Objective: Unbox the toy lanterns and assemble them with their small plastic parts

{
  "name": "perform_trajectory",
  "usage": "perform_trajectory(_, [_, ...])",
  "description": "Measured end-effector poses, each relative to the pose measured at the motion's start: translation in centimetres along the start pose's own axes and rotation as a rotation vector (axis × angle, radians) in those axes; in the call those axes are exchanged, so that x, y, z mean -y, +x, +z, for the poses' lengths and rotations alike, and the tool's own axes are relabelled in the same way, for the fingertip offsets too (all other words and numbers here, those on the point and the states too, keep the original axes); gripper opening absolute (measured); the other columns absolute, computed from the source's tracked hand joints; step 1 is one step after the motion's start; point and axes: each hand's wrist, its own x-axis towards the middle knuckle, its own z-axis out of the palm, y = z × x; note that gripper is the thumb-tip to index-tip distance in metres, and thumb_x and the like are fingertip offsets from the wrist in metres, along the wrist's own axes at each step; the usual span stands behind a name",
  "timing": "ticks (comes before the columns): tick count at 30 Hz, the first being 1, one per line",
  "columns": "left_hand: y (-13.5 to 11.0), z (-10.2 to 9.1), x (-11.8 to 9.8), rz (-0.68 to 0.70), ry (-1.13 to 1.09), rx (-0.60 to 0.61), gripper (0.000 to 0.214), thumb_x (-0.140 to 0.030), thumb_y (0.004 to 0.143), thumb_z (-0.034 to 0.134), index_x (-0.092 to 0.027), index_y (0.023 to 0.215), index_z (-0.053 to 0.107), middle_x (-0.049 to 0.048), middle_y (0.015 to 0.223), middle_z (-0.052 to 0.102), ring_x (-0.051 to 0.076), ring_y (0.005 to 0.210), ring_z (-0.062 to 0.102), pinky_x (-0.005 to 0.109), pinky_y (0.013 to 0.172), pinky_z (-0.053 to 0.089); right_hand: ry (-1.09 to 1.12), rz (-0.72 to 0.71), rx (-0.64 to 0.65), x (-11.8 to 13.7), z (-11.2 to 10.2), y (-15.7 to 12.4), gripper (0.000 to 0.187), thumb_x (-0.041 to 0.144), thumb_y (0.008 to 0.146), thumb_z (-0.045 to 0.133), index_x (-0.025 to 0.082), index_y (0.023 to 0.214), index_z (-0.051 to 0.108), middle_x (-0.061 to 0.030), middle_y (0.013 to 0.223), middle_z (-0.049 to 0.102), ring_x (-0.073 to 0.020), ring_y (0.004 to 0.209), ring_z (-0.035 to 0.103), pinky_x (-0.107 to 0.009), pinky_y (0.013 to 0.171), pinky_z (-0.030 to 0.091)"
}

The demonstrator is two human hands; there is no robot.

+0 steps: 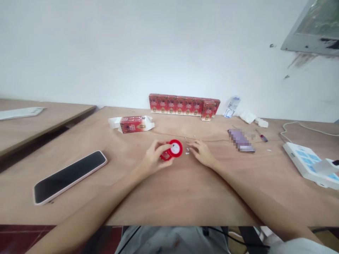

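My left hand is closed around a small round red object with a white face, holding it just above the wooden table. My right hand rests on the table just right of it, fingers curled down over a few tiny white bits lying on the wood. Whether those fingers pinch one of the bits is hidden.
A row of red boxes stands against the wall, and one opened red box lies to the left. A phone lies at front left. A small screwdriver, a white power strip and plastic wrappers sit at right.
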Motion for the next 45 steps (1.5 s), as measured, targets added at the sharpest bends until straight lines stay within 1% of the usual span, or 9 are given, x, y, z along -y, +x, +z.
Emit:
perform_trajectory(3, [-0.2,0.1,0.0,-0.006,0.035,-0.028,0.041,-0.02,0.069,0.069,-0.017,0.105,0.048,0.0098,0.099,0.052,0.02,0.092,0.058,0.033,0.075,0.054,-0.071,-0.06,0.049,0.0,0.2,0.0,0.021,0.02,0.087,0.05,0.019,0.098,0.069,-0.0087,0.096,0.066,-0.022,0.092,0.055,-0.039,0.085,0.045])
perform_trajectory(6, [-0.3,0.4,-0.1,-0.117,0.009,-0.041,0.037,-0.02,0.068,0.068,-0.018,0.098,0.046,0.0126,0.109,0.051,0.024,0.103,0.056,0.04,0.082,0.052,-0.116,-0.049,0.064,-0.1,0.2,0.2,0.019,0.02,0.087,0.052,0.017,0.093,0.07,-0.0091,0.091,0.066,-0.0216,0.087,0.055,-0.037,0.082,0.045])
perform_trajectory(12, [-0.6,0.7,-0.3,-0.169,-0.011,0.036,0.038,-0.018,0.072,0.064,-0.018,0.105,0.044,0.0111,0.109,0.057,0.021,0.102,0.059,0.033,0.082,0.053,-0.112,-0.016,0.148,-0.1,-0.5,0.8,0.012,0.018,0.085,0.055,0.017,0.088,0.067,-0.0077,0.088,0.063,-0.0208,0.088,0.055,-0.035,0.082,0.043])
perform_trajectory(17, [-0.7,0.6,-0.4,-0.107,0.035,0.084,0.039,-0.017,0.072,0.062,-0.018,0.108,0.048,0.0113,0.108,0.057,0.021,0.098,0.06,0.03,0.079,0.053,-0.08,-0.059,0.317,0.1,-1.7,2.0,0.014,0.012,0.084,0.052,0.019,0.09,0.063,-0.0062,0.094,0.061,-0.0186,0.091,0.054,-0.032,0.083,0.04])
perform_trajectory(20, [-0.6,0.5,-0.3,-0.109,0.041,0.086,0.036,-0.016,0.071,0.063,-0.018,0.104,0.049,0.0104,0.105,0.058,0.02,0.095,0.061,0.03,0.077,0.053,-0.046,-0.043,0.483,0.2,-2.3,3.6,0.012,0.01,0.08,0.054,0.017,0.086,0.061,-0.0045,0.086,0.061,-0.0169,0.082,0.054,-0.03,0.075,0.039])
perform_trajectory(29, [-0.7,0.4,-0.3,-0.122,0.02,0.099,0.037,-0.016,0.07,0.067,-0.019,0.103,0.049,0.0091,0.107,0.061,0.02,0.098,0.062,0.03,0.078,0.054,0.128,-0.014,0.792,-0.8,-1.6,7.6,0.008,0.006,0.071,0.059,0.014,0.071,0.06,-0.0008,0.068,0.062,-0.0117,0.064,0.055,-0.023,0.061,0.042])
perform_trajectory(33, [-0.5,0.4,-0.5,-0.113,0.023,0.106,0.037,-0.017,0.071,0.068,-0.019,0.102,0.049,0.0099,0.108,0.062,0.021,0.099,0.062,0.031,0.08,0.054,0.168,0.0,0.81,-1.1,-1.5,7.5,0.007,0.007,0.07,0.059,0.014,0.068,0.06,-0.002,0.07,0.064,-0.0114,0.063,0.056,-0.022,0.06,0.042])
perform_trajectory(39, [-0.6,0.4,-0.4,-0.106,0.023,0.11,0.036,-0.018,0.071,0.068,-0.019,0.102,0.05,0.0096,0.109,0.064,0.021,0.098,0.063,0.032,0.08,0.054,0.215,0.008,0.698,-1.5,-1.4,6.6,0.005,0.013,0.074,0.059,0.014,0.079,0.06,-0.0011,0.07,0.063,-0.012,0.065,0.055,-0.023,0.062,0.042])
perform_trajectory(45, [-0.9,1.0,-0.4,-0.12,0.115,-0.001,0.034,-0.018,0.067,0.069,-0.022,0.096,0.052,0.0042,0.097,0.069,0.018,0.082,0.067,0.026,0.069,0.056,0.247,0.019,0.667,-2.1,-1.0,6.4,0.001,0.015,0.073,0.06,0.014,0.074,0.06,-0.0001,0.069,0.061,-0.011,0.064,0.054,-0.022,0.06,0.04])
